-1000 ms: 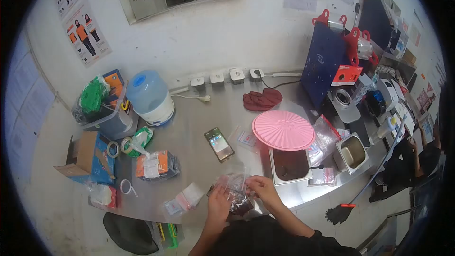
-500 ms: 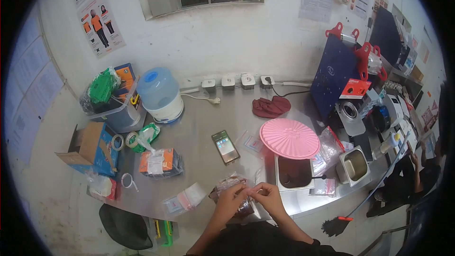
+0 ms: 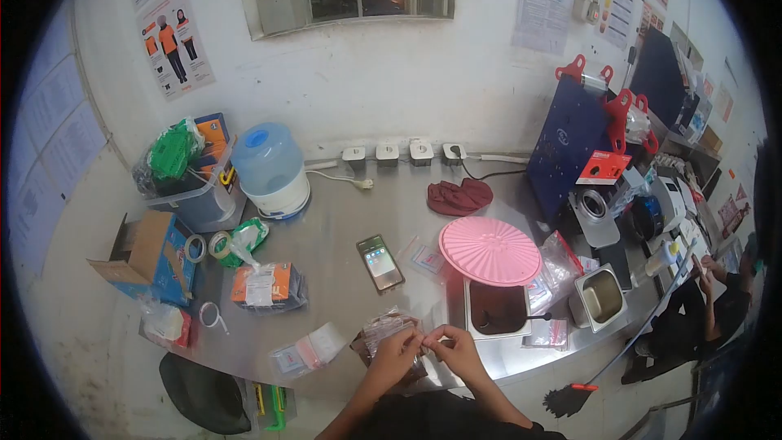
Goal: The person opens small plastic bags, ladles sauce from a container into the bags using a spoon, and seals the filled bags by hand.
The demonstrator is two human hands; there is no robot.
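Note:
My left hand (image 3: 398, 356) and my right hand (image 3: 457, 352) meet at the counter's front edge, fingertips pinched together on the edge of a clear plastic bag (image 3: 438, 376), partly hidden by the fingers. Beneath and beside my left hand lie clear packets with dark brown contents (image 3: 373, 334). To the right of my hands stands a steel container (image 3: 498, 334) with something brown inside and a dark handle sticking out. A pink ribbed lid (image 3: 490, 251) rests over its back edge. Left of my hands are small clear bags with a pink strip (image 3: 308, 352).
A lit phone (image 3: 380, 263) lies mid-counter. An orange box in plastic (image 3: 265, 287), a water jug (image 3: 274, 167) and an open blue carton (image 3: 155, 265) stand left. Right are a second steel container (image 3: 601, 300) and a blue machine (image 3: 562, 143). Another person (image 3: 692, 318) sits at far right.
The view has shifted slightly, so the counter items appear a little to the left and lower. My hands stay pinched together, with only small finger movement.

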